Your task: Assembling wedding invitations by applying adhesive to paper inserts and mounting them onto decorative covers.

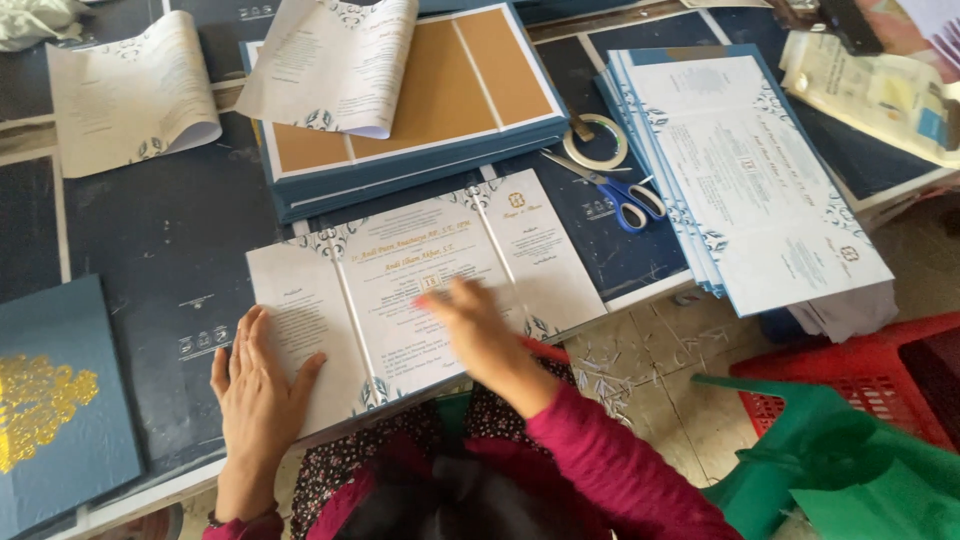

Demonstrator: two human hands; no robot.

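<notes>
- Looking down from the head cam: left hand (262,385) lies flat, fingers spread, gripping nothing, on the left panel of an open printed card (420,285) on the dark table (160,250).
- Right hand (480,325) is blurred over the card's middle, fingers look loose; blue-handled scissors (612,190) and a card stack (750,170) sit beyond.

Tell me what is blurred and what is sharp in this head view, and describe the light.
Head view: the right hand is smeared by motion blur over the open printed card; the left hand, flat on the card's left panel, is sharp, as are the blue-handled scissors and tape roll. Light is soft and even, with faint shadows and no strong glare.
</notes>
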